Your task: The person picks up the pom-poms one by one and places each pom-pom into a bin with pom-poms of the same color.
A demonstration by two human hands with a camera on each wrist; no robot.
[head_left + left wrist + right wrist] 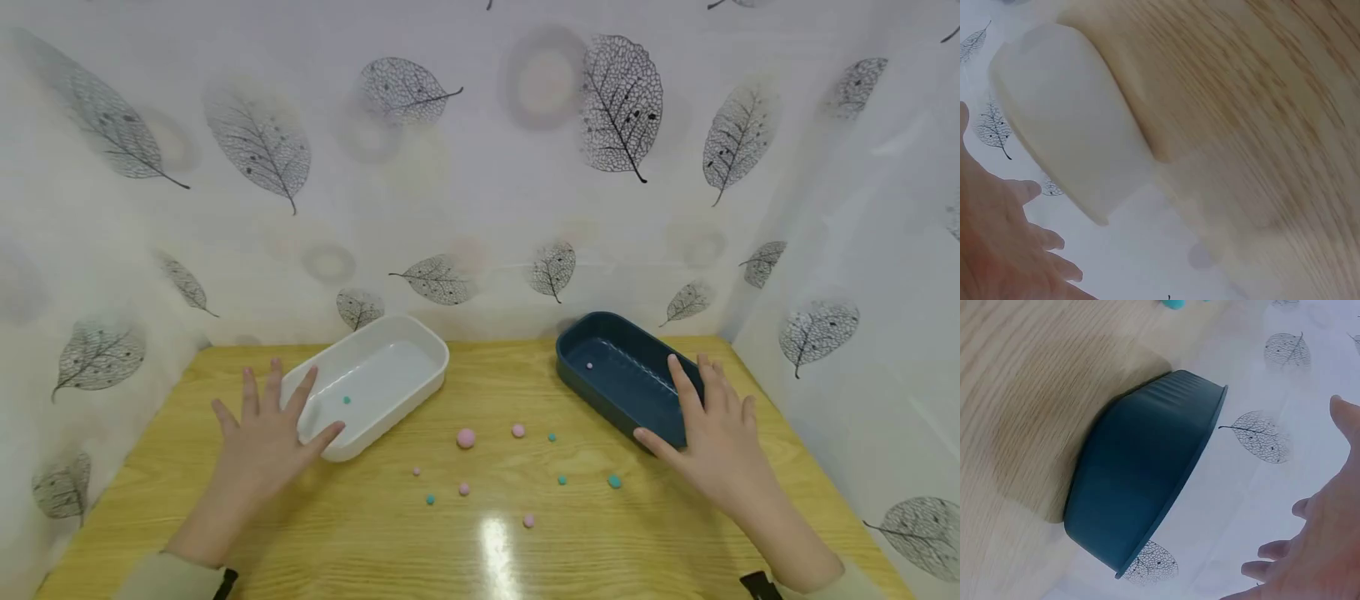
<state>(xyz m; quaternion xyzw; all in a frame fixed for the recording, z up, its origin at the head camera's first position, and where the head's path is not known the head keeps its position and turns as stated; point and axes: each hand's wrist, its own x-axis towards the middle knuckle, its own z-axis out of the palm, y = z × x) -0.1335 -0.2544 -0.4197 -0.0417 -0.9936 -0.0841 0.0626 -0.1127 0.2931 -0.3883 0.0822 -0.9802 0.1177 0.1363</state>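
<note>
My left hand (266,446) is spread near the outer end of a white tray (431,379), its fingers overlapping that end in the head view. One small teal ball (347,400) lies inside this tray. On the other side, my right hand (716,446) has its fingers spread over the near end of a dark blue tray (600,400), which has a small pink ball (589,366) in it. Both hands hold nothing. In the wrist views, gaps show between the left fingers (1054,237) and the white tray, and between the right fingers (1272,550) and the blue tray.
Between the trays, several pink balls (466,438) and teal balls (614,482) of different sizes lie scattered on the wooden table (360,542). A white curtain (480,208) with a leaf print stands behind the table and along both sides.
</note>
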